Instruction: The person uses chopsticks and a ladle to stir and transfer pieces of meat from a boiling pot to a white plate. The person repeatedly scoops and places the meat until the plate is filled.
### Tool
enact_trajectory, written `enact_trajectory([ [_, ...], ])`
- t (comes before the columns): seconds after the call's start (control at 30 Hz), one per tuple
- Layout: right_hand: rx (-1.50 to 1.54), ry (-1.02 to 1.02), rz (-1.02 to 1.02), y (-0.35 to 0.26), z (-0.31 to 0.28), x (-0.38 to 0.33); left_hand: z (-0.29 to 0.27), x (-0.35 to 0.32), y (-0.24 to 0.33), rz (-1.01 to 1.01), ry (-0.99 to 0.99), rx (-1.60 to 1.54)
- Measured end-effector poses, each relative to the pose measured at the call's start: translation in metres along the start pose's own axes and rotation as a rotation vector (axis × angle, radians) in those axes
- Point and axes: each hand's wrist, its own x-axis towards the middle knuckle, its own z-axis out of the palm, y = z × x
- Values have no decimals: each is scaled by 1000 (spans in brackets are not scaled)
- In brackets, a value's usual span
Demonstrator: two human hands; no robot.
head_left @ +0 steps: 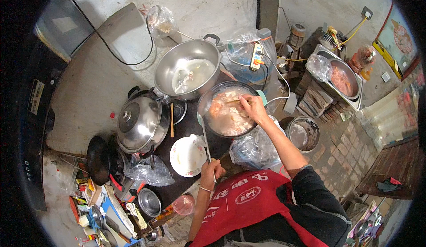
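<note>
My left hand (212,176) is closed round the long metal handle (205,140) of a kitchen utensil; its far end reaches the left rim of a round dark pot (230,135), and I cannot make out its head. Over this pot my right hand (254,108) pinches thin wooden chopsticks (233,101), their tips down at the food. Pale pieces and orange-pink ones (216,108) lie in cloudy liquid inside. Just left of the handle sits a white plate (188,156) with a flowered rim.
Behind stands a large steel pot (164,71) holding liquid. A lidded steamer pot (137,122) and another chopstick (172,120) are at left. Plastic bags (255,151) lie near my right forearm. A power strip (257,55) with cables hangs behind the pot. A metal bucket (316,136) stands at right.
</note>
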Motion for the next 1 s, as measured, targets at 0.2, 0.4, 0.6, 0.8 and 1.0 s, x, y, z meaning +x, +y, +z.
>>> enact_trajectory([
  [0.2,1,107,95,13,-27,-10,0,-1,-3,-1,0,16],
  [0.4,150,240,105,-5,-67,-20,3,0,-7,0,-30,-9],
  [0.6,113,258,132,22,-51,-14,9,3,-5,3,-67,-5],
  [0.8,24,120,-40,-6,-34,-8,6,-1,-6,0,-47,18],
  [1.0,25,-15,-88,-3,-25,-5,8,-5,-4,-14,6,11],
])
